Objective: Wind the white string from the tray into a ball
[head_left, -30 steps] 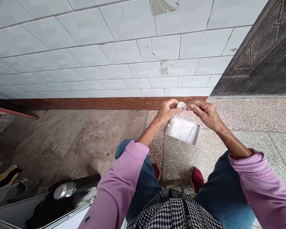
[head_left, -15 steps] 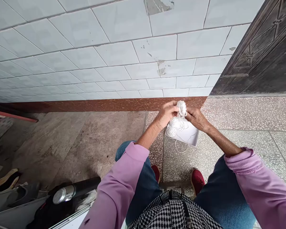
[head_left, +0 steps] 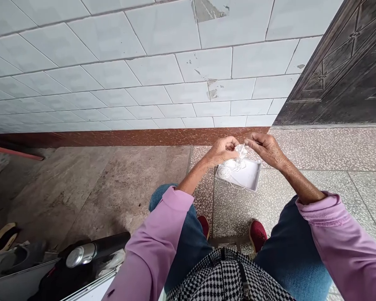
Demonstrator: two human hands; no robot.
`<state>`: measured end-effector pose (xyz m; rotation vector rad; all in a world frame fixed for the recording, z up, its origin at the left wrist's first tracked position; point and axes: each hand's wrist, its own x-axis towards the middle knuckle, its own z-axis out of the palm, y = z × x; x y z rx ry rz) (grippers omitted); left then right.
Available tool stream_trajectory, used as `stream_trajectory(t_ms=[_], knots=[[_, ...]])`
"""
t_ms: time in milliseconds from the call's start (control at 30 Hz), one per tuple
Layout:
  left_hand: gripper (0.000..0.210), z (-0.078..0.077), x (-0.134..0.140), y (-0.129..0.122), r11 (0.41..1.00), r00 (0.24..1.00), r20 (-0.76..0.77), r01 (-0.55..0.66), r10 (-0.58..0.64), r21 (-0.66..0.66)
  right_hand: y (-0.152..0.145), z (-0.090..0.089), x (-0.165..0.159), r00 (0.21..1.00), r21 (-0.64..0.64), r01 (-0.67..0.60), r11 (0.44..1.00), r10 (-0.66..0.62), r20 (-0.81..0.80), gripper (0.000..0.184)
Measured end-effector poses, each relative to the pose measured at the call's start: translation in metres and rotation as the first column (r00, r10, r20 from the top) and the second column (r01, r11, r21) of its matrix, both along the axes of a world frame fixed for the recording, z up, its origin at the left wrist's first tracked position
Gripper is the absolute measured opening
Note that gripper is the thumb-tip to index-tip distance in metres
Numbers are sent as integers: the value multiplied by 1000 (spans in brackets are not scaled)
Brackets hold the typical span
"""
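Note:
A small bundle of white yarn (head_left: 240, 149) is held above a shallow white box (head_left: 253, 175). My left hand (head_left: 222, 151) is closed on the bundle from the left, thumb below and fingers curled over it. My right hand (head_left: 266, 149) pinches at the bundle's upper right, where a bit of white yarn shows at the fingertips; whether a thin tool is there too, I cannot make out. In the box's left part lies a white yarn ball (head_left: 224, 171) with loose loops, partly hidden under my left hand. A strand hangs over the box's front edge.
The box is on the speckled floor (head_left: 232, 213) between my feet and a white tiled wall (head_left: 156, 75). A dark carved door (head_left: 341, 79) is at the right. At lower left, a container (head_left: 90, 288) holds a dark cylinder with a silvery end (head_left: 81, 256).
My right hand has moved slightly right and up, its fingertips now at the top of the bundle. The left hand has lowered a little, and the bundle sits lower.

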<state>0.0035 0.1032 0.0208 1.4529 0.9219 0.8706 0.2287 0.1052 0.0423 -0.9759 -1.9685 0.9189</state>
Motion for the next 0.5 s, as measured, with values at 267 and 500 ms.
stream_trajectory(t_ms=[267,500], knots=[[42,2,-2,0,985,949,292,-72,116,-157,6,-27,-11,996,-133,-55,990,44,-82,64],[37,-9,8,12,937,876,334,-315,348,-151,0,-34,-22,979,-263,-135,955,89,-181,57]])
